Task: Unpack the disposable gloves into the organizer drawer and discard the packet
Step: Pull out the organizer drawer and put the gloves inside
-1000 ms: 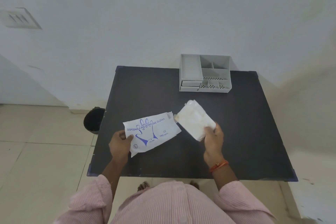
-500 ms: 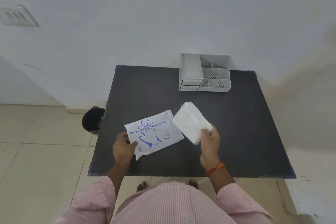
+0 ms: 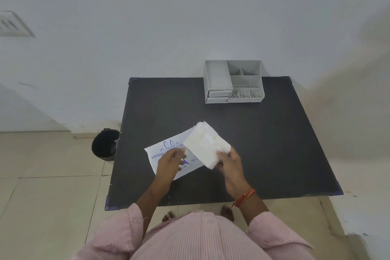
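The white glove packet (image 3: pixel 163 152) with blue print lies flat on the black table (image 3: pixel 274 143) near its front. My left hand (image 3: pixel 171 162) hovers over the packet, fingers spread and pointing towards the gloves, gripping nothing that I can see. My right hand (image 3: pixel 229 161) holds the folded stack of translucent white gloves (image 3: pixel 205 146) by its near corner, just above the packet's right end. The grey organizer (image 3: pixel 233 99) stands at the table's far edge, with its two small drawers (image 3: pixel 217 96) at the front left shut.
A black waste bin (image 3: pixel 104 145) stands on the tiled floor to the left of the table. A white wall rises right behind the organizer. My bare feet show under the table's near edge.
My left hand has let go of the packet's left corner and slid right over it. The packet now rests on the table. My right hand has brought the glove stack slightly left, over the packet's end.
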